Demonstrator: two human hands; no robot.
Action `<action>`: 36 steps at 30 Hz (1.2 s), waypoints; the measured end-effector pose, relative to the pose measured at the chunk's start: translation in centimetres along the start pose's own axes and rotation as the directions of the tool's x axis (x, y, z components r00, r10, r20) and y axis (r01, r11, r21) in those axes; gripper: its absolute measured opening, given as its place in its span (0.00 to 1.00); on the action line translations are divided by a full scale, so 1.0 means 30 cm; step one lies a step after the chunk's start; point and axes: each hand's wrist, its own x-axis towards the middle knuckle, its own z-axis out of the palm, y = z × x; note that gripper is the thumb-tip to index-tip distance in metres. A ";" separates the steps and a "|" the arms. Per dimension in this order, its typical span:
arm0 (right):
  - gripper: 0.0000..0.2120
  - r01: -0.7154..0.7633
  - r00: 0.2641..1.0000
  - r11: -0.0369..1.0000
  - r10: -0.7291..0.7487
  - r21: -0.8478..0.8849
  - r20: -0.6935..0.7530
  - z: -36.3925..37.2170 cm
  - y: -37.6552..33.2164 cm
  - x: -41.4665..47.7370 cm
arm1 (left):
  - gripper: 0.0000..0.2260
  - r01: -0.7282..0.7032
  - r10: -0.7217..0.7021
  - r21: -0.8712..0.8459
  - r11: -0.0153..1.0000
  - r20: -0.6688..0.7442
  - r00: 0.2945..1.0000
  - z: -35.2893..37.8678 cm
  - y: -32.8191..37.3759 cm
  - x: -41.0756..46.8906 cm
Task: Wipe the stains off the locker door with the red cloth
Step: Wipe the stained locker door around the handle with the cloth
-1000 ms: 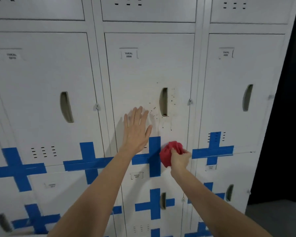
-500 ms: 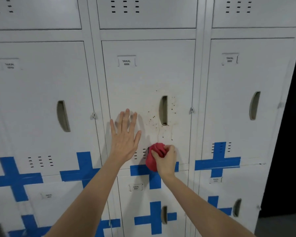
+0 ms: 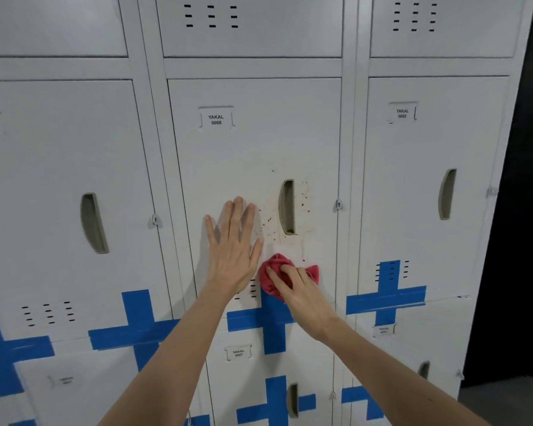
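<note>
The head view faces a bank of white lockers. The middle door point(image 3: 253, 155) carries a label point(image 3: 216, 119) reading YAKAL 0006 near its top. Lower on the door, toward its right edge, sits a recessed handle point(image 3: 286, 207), upright and slot-shaped.

Brown stains point(image 3: 268, 221) speckle the paint around the handle: a scatter of dots to its left, a few more to its right, and thin drip lines running down below it. One small dot lies above the handle.

The left hand point(image 3: 233, 250) lies flat against the door, fingers spread and pointing up, just left of the stains. Its thumb reaches toward the cloth.

The right hand point(image 3: 302, 293) grips the cloth point(image 3: 274, 275), a red bunched wad, and holds it against the door. The cloth sits just below the drips and below the handle, near the left thumb. Fingers curl over the wad; a red corner sticks out to the right of the knuckles.

Small vent slots point(image 3: 253, 287) show between the two wrists, partly hidden by the hands. Under the cloth a blue tape cross point(image 3: 271, 324) spans the seam between this door and the one below it. Similar crosses mark the lockers to the left and right.

The right locker bears a label point(image 3: 402, 113) reading YAKAL 0002. Far right, beyond the lockers, the scene is dark.
</note>
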 end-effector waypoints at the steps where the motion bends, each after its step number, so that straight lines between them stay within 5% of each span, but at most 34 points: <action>1: 0.43 0.023 1.000 0.999 -0.023 -0.023 0.014 -0.007 0.017 -0.011 | 0.28 0.003 -0.003 -0.003 1.000 0.002 1.000 0.001 -0.002 0.002; 7: 0.43 0.021 0.999 0.997 -0.018 -0.081 0.032 -0.041 0.145 -0.069 | 0.29 0.061 -0.061 0.007 0.998 -0.020 0.998 -0.008 -0.010 0.014; 11: 0.45 -0.274 0.958 0.956 0.281 0.104 -0.055 -0.040 0.185 -0.088 | 0.29 0.094 -0.094 0.019 0.995 -0.029 0.995 -0.011 -0.023 0.020; 13: 0.46 -0.309 0.944 0.942 0.321 0.131 -0.080 -0.021 0.169 -0.085 | 0.29 0.107 -0.106 0.027 0.994 -0.030 0.994 -0.007 -0.029 0.022; 23: 0.52 0.039 0.999 0.991 -0.036 0.127 -0.025 0.018 0.021 0.019 | 0.29 0.103 -0.102 0.019 0.994 -0.071 0.992 -0.004 -0.030 0.024; 28: 0.48 0.179 0.984 0.982 -0.179 -0.056 0.008 -0.049 0.092 0.025 | 0.29 0.140 -0.139 0.027 0.990 -0.045 0.989 0.005 -0.022 0.028; 36: 0.51 -0.210 0.977 0.978 0.210 0.020 -0.041 -0.061 0.215 -0.044 | 0.30 0.177 -0.177 -0.010 0.984 -0.037 0.984 0.007 0.009 0.034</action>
